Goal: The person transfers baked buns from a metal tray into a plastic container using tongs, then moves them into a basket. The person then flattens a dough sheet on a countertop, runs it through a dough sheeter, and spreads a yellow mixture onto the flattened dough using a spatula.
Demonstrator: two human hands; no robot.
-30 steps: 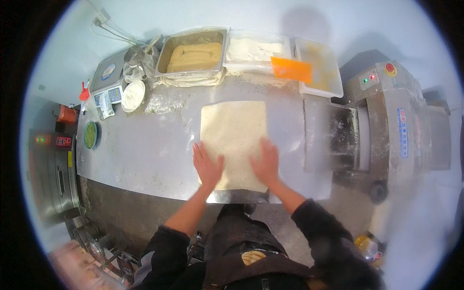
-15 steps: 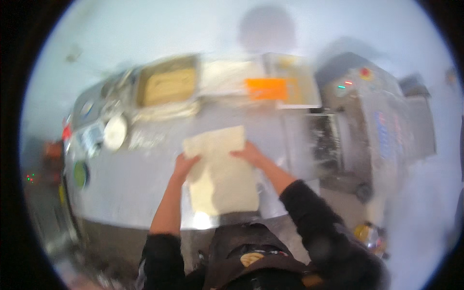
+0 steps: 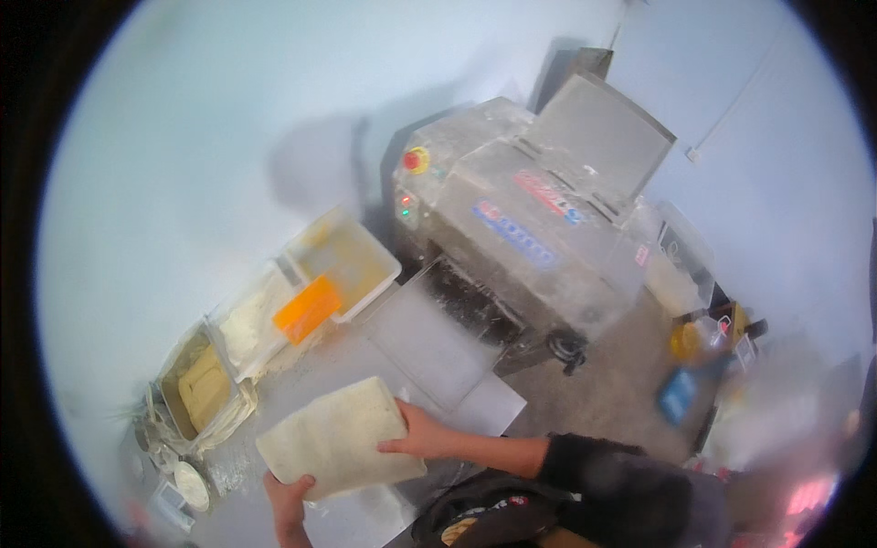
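Note:
A thick, pale slab of dough (image 3: 343,438), roughly rectangular and dusted on its surface, is held over the front of the metal table (image 3: 265,521). My left hand (image 3: 290,500) grips its near left edge, thumb on top and fingers hidden underneath. At the opposite edge my right hand (image 3: 416,433) holds it the same way, thumb lying across the upper face. Beyond the dough to the right stands a grey metal dough machine (image 3: 521,219) with a red and yellow button and small lit lamps.
Along the wall sit a metal tray of tan dough or filling (image 3: 203,388), a white flour tub (image 3: 251,320), an orange scraper (image 3: 307,310) and a yellowish tray (image 3: 356,260). A white round dish (image 3: 192,486) lies at the left. Bottles (image 3: 685,341) stand on the floor at the right.
My view has swung to the right, bringing the machine to the middle. Both hands still hold the dough slab, which has turned with me and now lies nearer the lower edge.

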